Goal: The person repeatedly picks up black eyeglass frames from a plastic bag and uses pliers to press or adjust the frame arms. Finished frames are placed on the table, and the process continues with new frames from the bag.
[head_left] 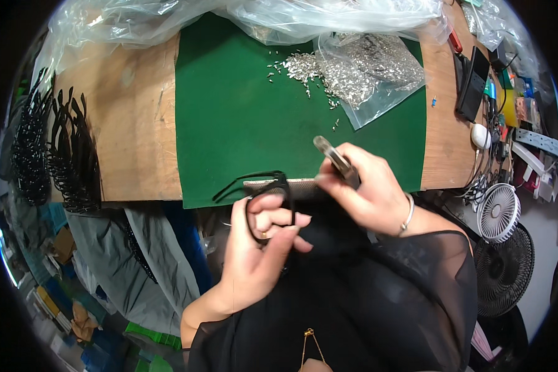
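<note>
My left hand (245, 254) is closed around a black eyeglass frame (281, 180) at the near edge of the green mat (242, 111). Its fingers pass through the rim, and one temple arm sticks out to the left. Just right of it, my right hand (375, 192) grips a metal hand tool (332, 154) that looks like pliers, its blunt tip pointing up and left. The tool is apart from the frame. Farther back on the mat lies a loose pile of small silvery metal pieces (302, 67), spilling from a clear plastic bag (378, 68) full of them.
Bundles of black eyeglass frames (74, 155) lie at the left of the wooden table (130, 124). Plastic sheeting (279, 18) covers the back. A black phone-like device (473, 84), cables and a white fan (498, 212) crowd the right side.
</note>
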The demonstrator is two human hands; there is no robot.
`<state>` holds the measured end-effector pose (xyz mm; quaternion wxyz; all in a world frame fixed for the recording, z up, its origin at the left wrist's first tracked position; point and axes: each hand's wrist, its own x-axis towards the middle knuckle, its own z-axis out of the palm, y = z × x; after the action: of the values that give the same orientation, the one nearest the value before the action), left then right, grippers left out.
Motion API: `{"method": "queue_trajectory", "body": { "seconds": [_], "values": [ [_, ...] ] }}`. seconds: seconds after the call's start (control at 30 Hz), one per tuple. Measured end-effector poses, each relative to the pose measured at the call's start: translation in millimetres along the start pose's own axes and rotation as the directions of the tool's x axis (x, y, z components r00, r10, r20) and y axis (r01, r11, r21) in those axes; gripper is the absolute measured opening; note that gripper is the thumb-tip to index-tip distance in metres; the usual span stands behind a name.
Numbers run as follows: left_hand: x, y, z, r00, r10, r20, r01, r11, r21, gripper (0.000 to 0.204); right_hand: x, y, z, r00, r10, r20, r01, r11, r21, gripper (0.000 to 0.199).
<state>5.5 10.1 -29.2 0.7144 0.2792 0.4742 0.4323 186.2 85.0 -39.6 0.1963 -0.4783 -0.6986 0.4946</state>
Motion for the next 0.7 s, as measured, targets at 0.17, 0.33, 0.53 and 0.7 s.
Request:
{"method": "queue_trajectory", "body": {
  "seconds": [0.17,0.33,0.53,0.7],
  "values": [
    [5.9,-9.3,17.7,0.984,0.176,0.033,-0.179,0.969,0.168,0.049,-3.0,-6.3,34.2,0.985,0.122,-0.121,-0.011,0.748,0.663,0.011],
    [7.3,-15.6,19.2,0.98,0.197,0.033,-0.199,0.958,0.207,0.048,-3.9,-11.1,33.2,0.981,0.189,-0.041,-0.09,0.632,0.77,0.016],
    [6.0,-7.4,7.8,0.985,0.114,0.127,-0.148,0.941,0.304,0.048,1.6,-12.3,17.2,0.941,0.233,0.245,-0.327,0.448,0.832,0.017],
    [-0.7,14.5,3.9,0.986,-0.047,0.161,0.039,0.998,0.05,0.047,-3.2,-15.9,18.1,0.99,0.126,0.064,-0.131,0.659,0.741,0.017]
  ]
}}
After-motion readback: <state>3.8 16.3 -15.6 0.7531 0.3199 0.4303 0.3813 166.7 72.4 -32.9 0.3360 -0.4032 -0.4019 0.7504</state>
